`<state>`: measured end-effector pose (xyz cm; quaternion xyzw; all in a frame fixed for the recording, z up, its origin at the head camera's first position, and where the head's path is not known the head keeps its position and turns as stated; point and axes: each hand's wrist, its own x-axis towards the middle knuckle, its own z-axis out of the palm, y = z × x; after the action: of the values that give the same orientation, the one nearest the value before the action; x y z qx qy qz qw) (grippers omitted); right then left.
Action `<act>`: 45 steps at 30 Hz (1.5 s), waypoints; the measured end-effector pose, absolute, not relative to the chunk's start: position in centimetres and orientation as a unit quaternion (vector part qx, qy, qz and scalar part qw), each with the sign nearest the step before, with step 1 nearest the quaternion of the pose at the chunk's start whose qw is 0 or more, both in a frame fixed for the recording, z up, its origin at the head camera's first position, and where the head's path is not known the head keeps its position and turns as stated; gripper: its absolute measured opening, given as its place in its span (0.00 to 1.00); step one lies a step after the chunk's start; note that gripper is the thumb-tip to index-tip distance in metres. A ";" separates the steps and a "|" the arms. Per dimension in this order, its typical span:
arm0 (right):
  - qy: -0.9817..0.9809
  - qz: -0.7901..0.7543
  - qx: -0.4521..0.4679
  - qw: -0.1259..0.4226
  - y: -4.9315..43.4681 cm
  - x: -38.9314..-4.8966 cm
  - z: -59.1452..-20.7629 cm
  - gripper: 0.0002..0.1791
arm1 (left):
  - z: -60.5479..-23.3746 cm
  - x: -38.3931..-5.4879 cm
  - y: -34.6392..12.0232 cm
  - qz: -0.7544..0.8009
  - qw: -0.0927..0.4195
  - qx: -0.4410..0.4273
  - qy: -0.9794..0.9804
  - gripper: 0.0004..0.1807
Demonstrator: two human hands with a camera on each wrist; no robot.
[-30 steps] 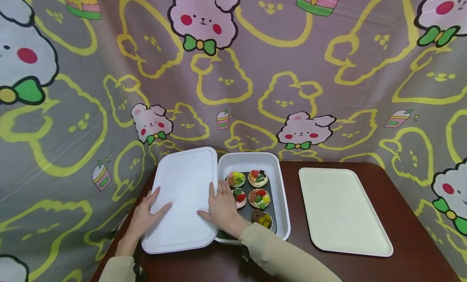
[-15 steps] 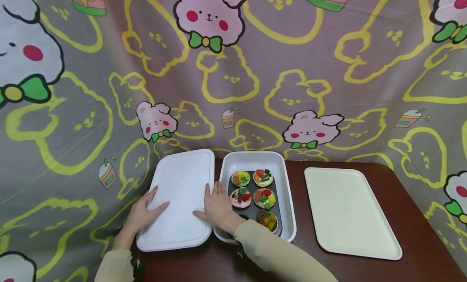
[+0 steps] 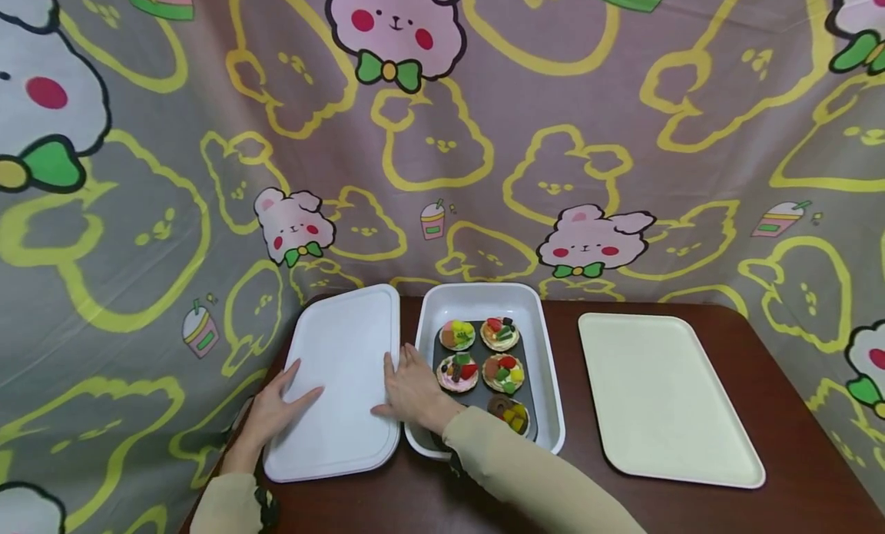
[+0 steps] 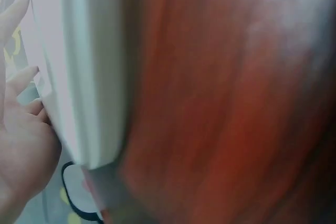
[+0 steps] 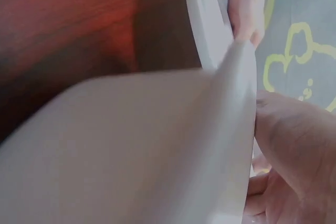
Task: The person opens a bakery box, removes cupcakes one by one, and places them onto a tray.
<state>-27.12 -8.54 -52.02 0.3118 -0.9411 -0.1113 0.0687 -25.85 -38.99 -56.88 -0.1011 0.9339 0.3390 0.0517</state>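
A white rectangular lid (image 3: 339,384) lies on the table at the left, a narrow gap from the white box (image 3: 551,396). My left hand (image 3: 272,411) rests at the lid's left edge, fingers and thumb spread over its top. At the right edge lies my right hand (image 3: 413,392), its fingers extended along the rim and thumb out on the lid; the wrist crosses the box's left wall. Inside the box, a dark grey sheet (image 3: 477,336) carries several tarts topped with fruit-like pieces, such as one tart (image 3: 503,373) with red, green and yellow pieces. My right forearm hides the sheet's front left part.
A cream tray (image 3: 667,396) lies flat on the dark brown table (image 3: 567,461) to the right of the box. A cartoon-patterned cloth (image 3: 484,150) hangs behind the table and at both sides.
The lid has slid left, away from the box's left rim, with both hands at its edges. A gap now shows between lid and box, and the middle left tart is uncovered.
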 end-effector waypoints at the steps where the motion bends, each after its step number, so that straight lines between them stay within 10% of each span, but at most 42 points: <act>1: -0.939 -0.116 0.318 0.067 -8.5 -27.2 -51.9 0.57 | -57.1 -25.9 -39.0 0.343 0.052 -0.105 0.932 0.61; 45: -0.932 -0.152 0.307 -0.113 -8.4 -28.4 -51.1 0.49 | -57.9 -27.0 -36.9 0.292 0.060 -0.081 0.951 0.58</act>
<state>-28.41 -8.36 -51.12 0.3074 -0.9325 -0.1523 -0.1130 -26.98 -36.85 -57.94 -0.0806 0.9512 0.2919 0.0595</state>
